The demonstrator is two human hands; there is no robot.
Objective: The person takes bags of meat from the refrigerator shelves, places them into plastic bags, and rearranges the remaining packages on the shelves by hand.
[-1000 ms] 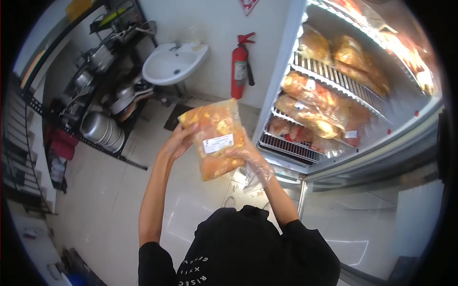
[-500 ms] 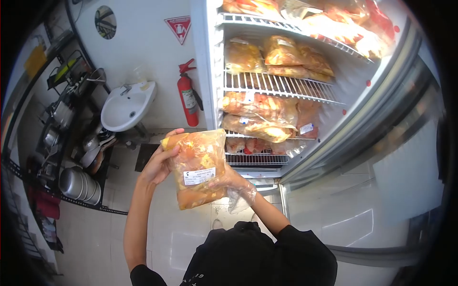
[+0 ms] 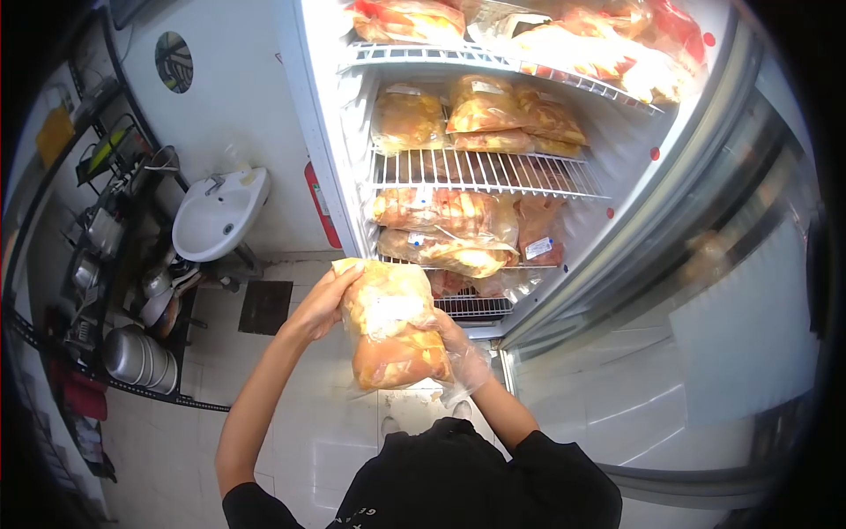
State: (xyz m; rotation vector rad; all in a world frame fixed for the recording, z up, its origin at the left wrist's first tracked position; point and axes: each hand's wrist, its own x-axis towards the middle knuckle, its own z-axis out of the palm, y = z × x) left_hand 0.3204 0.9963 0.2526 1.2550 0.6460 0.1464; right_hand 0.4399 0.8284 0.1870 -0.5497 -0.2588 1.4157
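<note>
Between my hands is a clear plastic bag of yellow-orange marinated meat (image 3: 401, 357), held in front of the open fridge. My left hand (image 3: 324, 304) grips its upper left corner, thumb on the near face. My right hand (image 3: 460, 344) holds it from the right side, its fingers partly hidden behind the bag. Loose clear plastic hangs about the right hand. A bright glare washes out the white label on the bag's face. Beyond it, similar bags of meat (image 3: 485, 104) lie on the wire shelf (image 3: 489, 172), and more bags (image 3: 432, 212) sit below.
The fridge's glass door (image 3: 608, 388) stands open at right. On the left are a black metal rack (image 3: 203, 406) with stacked steel pots (image 3: 141, 357) and a white wall sink (image 3: 220, 216). A red fire extinguisher (image 3: 319, 203) shows partly beside the fridge.
The bag has tilted in my hands, and its label has gone from readable to glaring. My view has shifted, so the fridge appears farther left and covers most of the extinguisher.
</note>
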